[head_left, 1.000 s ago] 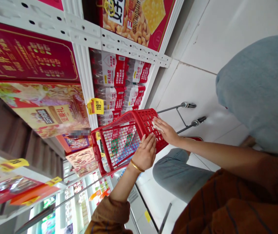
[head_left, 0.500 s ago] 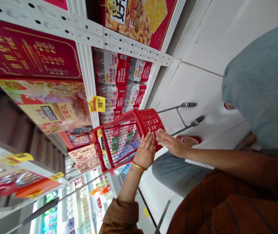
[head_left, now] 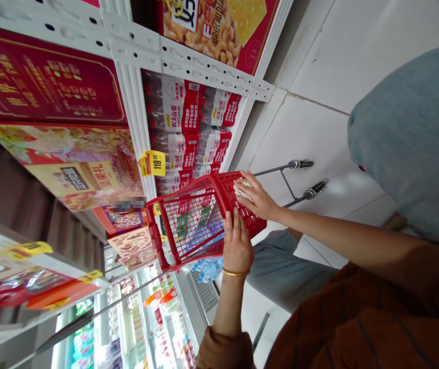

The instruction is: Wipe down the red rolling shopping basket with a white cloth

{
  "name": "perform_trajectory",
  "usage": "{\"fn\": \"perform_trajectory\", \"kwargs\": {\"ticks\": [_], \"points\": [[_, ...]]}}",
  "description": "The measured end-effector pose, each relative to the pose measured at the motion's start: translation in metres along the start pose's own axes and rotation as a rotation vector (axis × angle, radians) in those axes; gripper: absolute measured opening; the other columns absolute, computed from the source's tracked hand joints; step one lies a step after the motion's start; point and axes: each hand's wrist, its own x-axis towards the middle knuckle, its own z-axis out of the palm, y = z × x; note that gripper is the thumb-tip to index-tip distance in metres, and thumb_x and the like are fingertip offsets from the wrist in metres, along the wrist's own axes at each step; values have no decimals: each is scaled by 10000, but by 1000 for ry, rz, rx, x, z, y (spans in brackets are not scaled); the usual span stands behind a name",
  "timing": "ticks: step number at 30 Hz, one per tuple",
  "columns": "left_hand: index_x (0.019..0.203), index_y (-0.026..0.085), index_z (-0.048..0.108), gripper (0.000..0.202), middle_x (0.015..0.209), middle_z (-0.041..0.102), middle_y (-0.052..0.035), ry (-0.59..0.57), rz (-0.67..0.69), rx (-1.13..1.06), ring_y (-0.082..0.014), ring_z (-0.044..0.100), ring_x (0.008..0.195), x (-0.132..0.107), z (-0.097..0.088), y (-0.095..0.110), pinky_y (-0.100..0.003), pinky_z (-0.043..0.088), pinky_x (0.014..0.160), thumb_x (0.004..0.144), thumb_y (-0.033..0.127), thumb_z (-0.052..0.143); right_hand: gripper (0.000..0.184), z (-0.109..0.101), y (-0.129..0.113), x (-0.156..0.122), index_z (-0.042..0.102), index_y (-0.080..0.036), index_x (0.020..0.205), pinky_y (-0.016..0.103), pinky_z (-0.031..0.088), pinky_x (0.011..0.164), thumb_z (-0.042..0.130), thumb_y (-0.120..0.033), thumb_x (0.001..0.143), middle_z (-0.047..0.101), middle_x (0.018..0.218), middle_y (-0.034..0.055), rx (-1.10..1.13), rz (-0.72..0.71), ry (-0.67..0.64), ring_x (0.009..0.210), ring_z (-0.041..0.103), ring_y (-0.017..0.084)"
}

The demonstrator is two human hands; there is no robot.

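Note:
A red mesh shopping basket [head_left: 188,225] with a grey pull handle [head_left: 292,177] is tipped between the shelves and my knee. My left hand [head_left: 237,245], which wears a gold bangle, lies against the basket's near wall. Its fingers are together, holding the basket steady. My right hand [head_left: 256,197] presses a crumpled white cloth [head_left: 241,188] onto the basket's outer mesh, near the end where the handle bars join. Through the mesh I see coloured packets inside the basket.
Store shelves [head_left: 135,118] fill the left side with red gift boxes, packs of bottled water [head_left: 192,128] and a yellow price tag [head_left: 152,164]. White floor tiles [head_left: 319,77] lie to the right. A person in blue-grey clothing [head_left: 415,138] is close at the right edge. My jeans-clad knee [head_left: 281,271] is under the basket.
My right hand has slid the cloth along the mesh toward the handle end. My left hand has shifted down the near wall, and its forearm now points more upright.

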Motion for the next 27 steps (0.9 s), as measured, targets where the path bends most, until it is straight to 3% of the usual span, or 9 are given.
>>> {"fn": "perform_trajectory", "kwargs": {"ticks": [3, 8, 15, 23, 27], "points": [[1527, 77, 124, 690, 1517, 367, -207, 26, 5, -25, -316, 95, 1476, -1, 0, 1, -571, 360, 1145, 878, -33, 330, 513, 1, -1, 5, 362, -286, 1472, 571, 202, 1197, 464, -374, 977, 326, 1554, 87, 71, 28, -102, 1484, 176, 261], [1526, 67, 114, 699, 1513, 366, -222, 52, 31, -34, -335, 114, 1472, -1, 1, -2, -587, 363, 1138, 870, -38, 332, 463, 4, -3, -9, 369, -300, 1465, 499, 297, 1188, 386, -256, 1005, 424, 1507, 55, 111, 54, -87, 1457, 266, 199], [1529, 68, 91, 714, 1510, 366, -231, 60, 41, -26, -340, 113, 1472, 0, 3, -4, -596, 372, 1127, 866, -32, 336, 537, 1, -9, -35, 314, -298, 1486, 478, 384, 1150, 311, -98, 987, 455, 1482, 85, 39, -40, -109, 1410, 365, 183], [1521, 46, 118, 707, 1500, 371, -244, 61, 56, -42, -334, 94, 1476, -2, 4, -7, -599, 356, 1131, 860, -23, 358, 570, -6, -15, -67, 274, -255, 1502, 569, 314, 1161, 353, -68, 970, 403, 1511, 122, 21, -163, -207, 1475, 186, 235], [1521, 64, 138, 693, 1500, 378, -232, 76, 45, -52, -316, 120, 1474, -5, 5, -8, -577, 367, 1132, 870, -19, 360, 574, -9, -11, -83, 245, -228, 1513, 570, 293, 1163, 360, -76, 972, 416, 1501, 138, 64, -292, -271, 1478, 175, 237]]}}
